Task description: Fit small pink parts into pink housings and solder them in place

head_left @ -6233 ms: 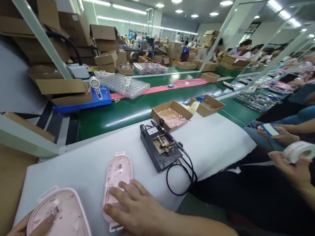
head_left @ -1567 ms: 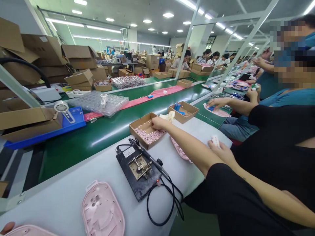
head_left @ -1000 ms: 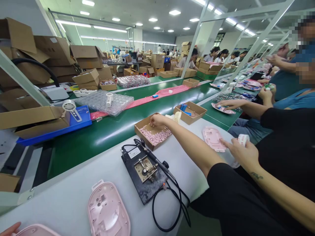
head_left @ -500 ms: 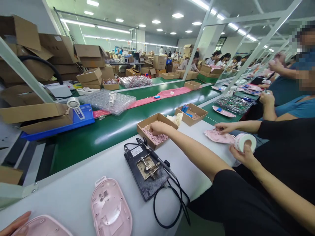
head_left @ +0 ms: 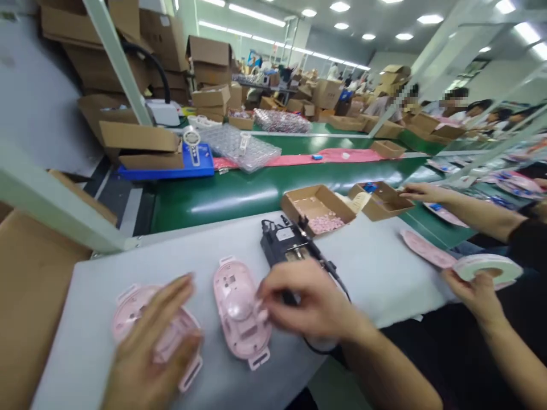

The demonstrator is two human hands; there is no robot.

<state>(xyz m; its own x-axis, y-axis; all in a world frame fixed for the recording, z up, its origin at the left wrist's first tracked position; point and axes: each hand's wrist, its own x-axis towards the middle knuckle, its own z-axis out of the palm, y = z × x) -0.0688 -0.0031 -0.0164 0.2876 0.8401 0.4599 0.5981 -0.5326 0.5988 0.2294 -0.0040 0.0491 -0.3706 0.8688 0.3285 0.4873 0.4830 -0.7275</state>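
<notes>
The person's left hand sits at the lower left of the frame over a pink plastic housing, its fingers spread across the shell; the blur hides whether they grip it. The right hand is just right of a second pink plastic housing, near the bottom middle, with its fingertips at that shell's edge; it is too blurred to tell whether they have hold of it. Both housings lie on the white-covered table, and the second lies beside a black soldering fixture, partly hidden behind the right hand, with a soldering iron across it. Beyond them, at the table's far edge, sit a cardboard tray of small pink parts and a cardboard tray with blue pieces. At the right, a co-worker's hand holds a roll of labels beside a third pink housing, while the co-worker's other hand reaches to the second tray. A green conveyor belt runs across the middle, with cardboard boxes at the upper left.
</notes>
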